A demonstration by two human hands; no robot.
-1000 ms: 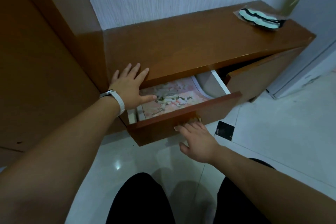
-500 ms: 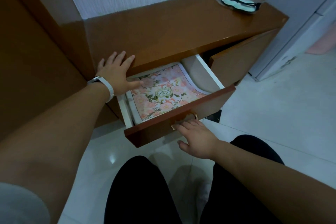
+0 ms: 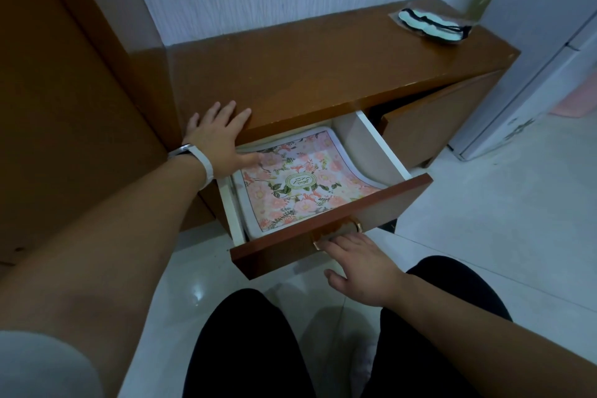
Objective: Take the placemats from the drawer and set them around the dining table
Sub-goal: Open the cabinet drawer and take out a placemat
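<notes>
The wooden drawer (image 3: pixel 284 254) of a low cabinet stands pulled out, white inside. In it lies a stack of floral placemats (image 3: pixel 300 184), pink flowers with a green oval badge in the middle, its right edge curling up the drawer wall. My left hand (image 3: pixel 216 142) lies flat on the cabinet's front edge, fingers spread, thumb down on the top placemat's left corner. My right hand (image 3: pixel 361 268) is below the drawer front, its fingertips hooked on the brass handle (image 3: pixel 352 225).
The brown cabinet top (image 3: pixel 323 68) carries a sleep mask (image 3: pixel 433 24) at its far right. A cabinet door (image 3: pixel 429 129) hangs ajar right of the drawer. A white door (image 3: pixel 533 74) stands at the right. My knees in black trousers (image 3: pixel 252 349) are over white floor tiles.
The drawer has slid further out under my right hand, showing more of the top placemat. My left thumb has dropped onto the placemat's corner.
</notes>
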